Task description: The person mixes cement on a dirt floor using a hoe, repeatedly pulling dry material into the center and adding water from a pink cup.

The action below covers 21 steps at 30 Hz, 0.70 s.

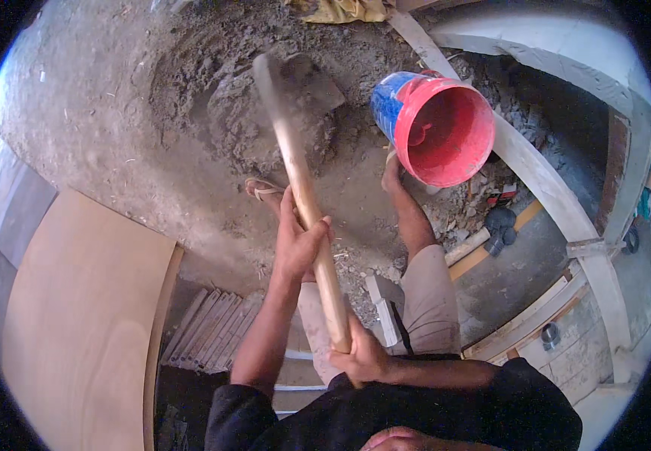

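Note:
My left hand point(301, 234) grips a long wooden tool handle point(301, 180) at about its middle. Lower down, close to my body, my right hand point(359, 352) is closed around the same handle. The handle runs up to a heap of wet grey mortar point(241, 118), where a flat, mortar-coated blade point(325, 87) is partly visible; its exact kind cannot be told. To the right of the heap, a red plastic bucket point(449, 132) with a blue outer side lies tilted, its mouth towards me, with a little residue inside.
A plywood sheet point(88, 315) stands at the left, beside stacked narrow slabs point(212, 330). Rubble, a black pipe fitting point(500, 225) and a pale frame beam point(545, 175) are on the right. A grey block point(384, 304) lies between my legs. Yellowish sacking point(345, 10) is at the top.

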Motion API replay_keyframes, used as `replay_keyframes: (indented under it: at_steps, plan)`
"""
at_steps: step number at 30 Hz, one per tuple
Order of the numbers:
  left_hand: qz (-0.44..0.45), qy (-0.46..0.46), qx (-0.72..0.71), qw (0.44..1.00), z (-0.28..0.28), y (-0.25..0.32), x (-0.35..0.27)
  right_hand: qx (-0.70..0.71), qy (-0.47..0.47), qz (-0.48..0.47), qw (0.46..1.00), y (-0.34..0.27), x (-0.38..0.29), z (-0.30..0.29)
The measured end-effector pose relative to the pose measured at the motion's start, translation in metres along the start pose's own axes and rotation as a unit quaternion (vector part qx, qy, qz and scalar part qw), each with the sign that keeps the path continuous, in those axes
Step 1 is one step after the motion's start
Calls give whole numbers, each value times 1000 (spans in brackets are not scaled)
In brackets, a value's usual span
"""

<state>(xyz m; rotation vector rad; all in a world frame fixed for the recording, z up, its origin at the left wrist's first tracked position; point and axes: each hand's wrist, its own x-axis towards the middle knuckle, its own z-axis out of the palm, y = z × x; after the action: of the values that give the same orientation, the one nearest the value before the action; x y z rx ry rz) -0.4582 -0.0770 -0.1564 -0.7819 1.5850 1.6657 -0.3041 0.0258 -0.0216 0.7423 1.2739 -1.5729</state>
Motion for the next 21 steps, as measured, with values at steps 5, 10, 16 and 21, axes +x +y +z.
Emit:
replay_keyframes:
  at_steps: [5, 10, 16, 21]
  plan:
    - [-143, 186, -230, 944, -40, -84, 54, -396, -20, 146, 906, 51, 32, -42]
    - [-146, 201, -279, 928, -34, -137, 55, -509, 38, 2, 860, 116, 61, -93]
    - [-108, 194, -399, 890, -47, -160, 50, -570, 69, -58, 817, 129, 67, -100]
    - [-132, 167, -456, 864, -53, -184, 82, -569, 49, -3, 821, 113, 92, -85]
